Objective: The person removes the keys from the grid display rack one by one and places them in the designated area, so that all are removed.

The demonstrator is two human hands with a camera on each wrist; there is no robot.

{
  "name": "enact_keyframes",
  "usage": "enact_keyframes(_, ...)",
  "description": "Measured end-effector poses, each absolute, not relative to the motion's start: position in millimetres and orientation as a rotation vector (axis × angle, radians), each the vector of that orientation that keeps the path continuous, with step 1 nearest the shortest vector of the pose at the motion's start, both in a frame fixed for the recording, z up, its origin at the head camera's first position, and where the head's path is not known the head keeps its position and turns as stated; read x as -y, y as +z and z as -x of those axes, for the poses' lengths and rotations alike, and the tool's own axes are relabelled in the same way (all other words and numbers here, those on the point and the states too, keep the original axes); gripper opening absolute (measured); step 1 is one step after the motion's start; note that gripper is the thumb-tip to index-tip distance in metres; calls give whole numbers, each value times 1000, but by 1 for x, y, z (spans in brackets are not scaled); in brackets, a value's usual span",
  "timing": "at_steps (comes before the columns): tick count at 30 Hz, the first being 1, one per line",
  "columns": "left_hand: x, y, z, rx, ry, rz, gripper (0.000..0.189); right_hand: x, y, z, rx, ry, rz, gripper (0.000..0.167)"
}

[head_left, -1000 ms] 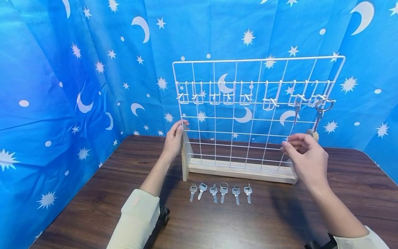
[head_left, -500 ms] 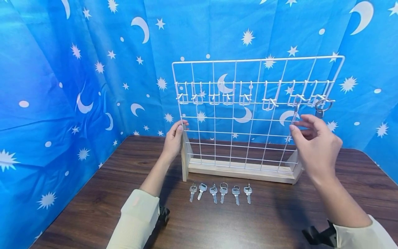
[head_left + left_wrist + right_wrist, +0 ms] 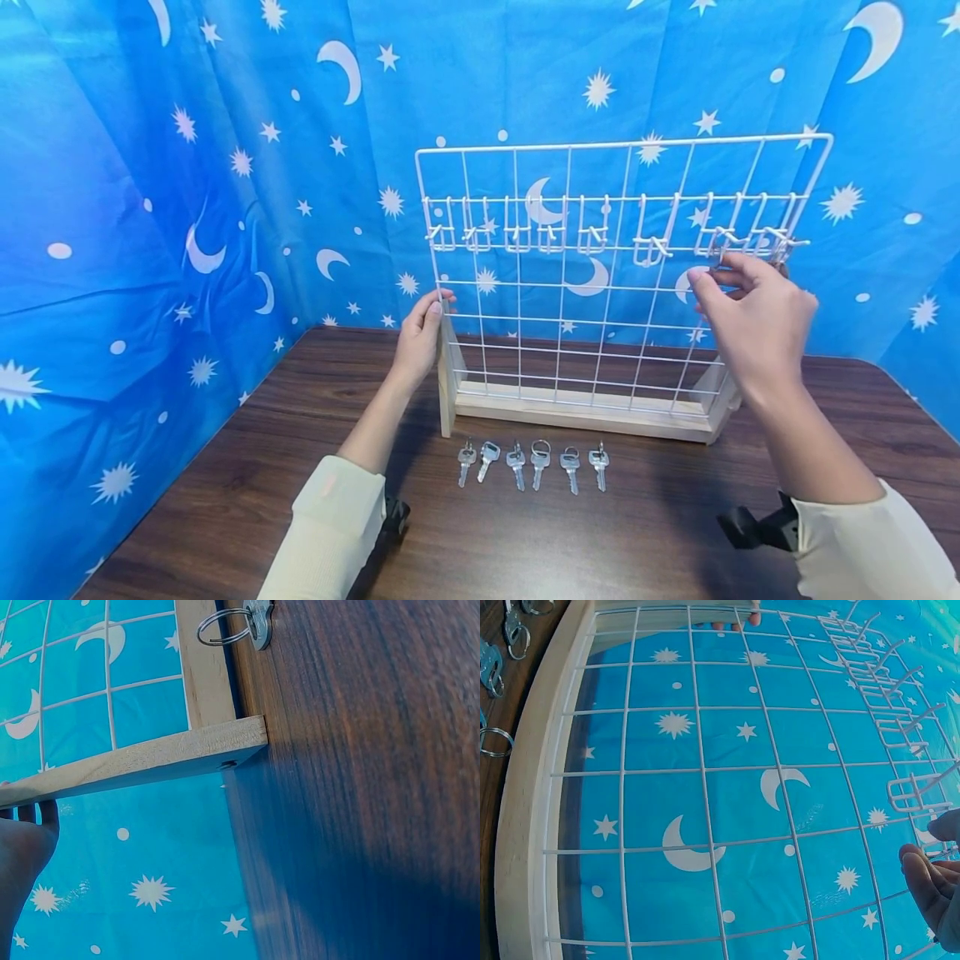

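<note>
A white wire grid rack (image 3: 566, 321) with a pale wooden base (image 3: 585, 410) stands upright on the table, a row of double-pronged white hooks (image 3: 551, 237) across it. My left hand (image 3: 417, 342) grips the rack's left side; in the left wrist view, fingers (image 3: 46, 817) lie against the wooden upright (image 3: 142, 754). At the second hook from the right, my right hand (image 3: 757, 321) pinches a key by its ring end, mostly hidden behind the fingers. In the right wrist view, thumb and fingers (image 3: 926, 885) meet just below the hooks. The rightmost hook's key ring is largely covered by that hand.
Several silver keys with rings (image 3: 540, 462) lie in a row on the dark wooden table (image 3: 510, 542) before the rack. A blue cloth (image 3: 247, 100) with moons and stars hangs behind and at the left. Black wrist mounts (image 3: 761, 527) sit near the sleeves.
My right hand has risen from beside the lower right of the grid to the second hook from the right, taking hold of the key there. The left hand stays put.
</note>
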State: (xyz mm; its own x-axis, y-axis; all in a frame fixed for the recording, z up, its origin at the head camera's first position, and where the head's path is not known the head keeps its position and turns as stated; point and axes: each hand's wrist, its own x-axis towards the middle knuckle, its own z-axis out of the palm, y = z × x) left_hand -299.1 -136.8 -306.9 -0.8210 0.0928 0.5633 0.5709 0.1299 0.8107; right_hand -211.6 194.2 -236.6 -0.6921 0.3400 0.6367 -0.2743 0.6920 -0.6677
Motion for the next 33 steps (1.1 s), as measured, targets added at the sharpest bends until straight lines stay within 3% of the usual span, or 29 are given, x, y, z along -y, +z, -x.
enact_keyframes(11,141,-321,316,2029,-1713,626,35,-192,-231,215,2041,1074,33,33)
enact_keyframes(22,134,-301,292,2063,-1719,609,31,-193,-234,207,1922,1201,-26,28)
enact_keyframes(33,134,-299,290,2034,-1719,629,30,-195,-230,198,1849,1301,-78,23)
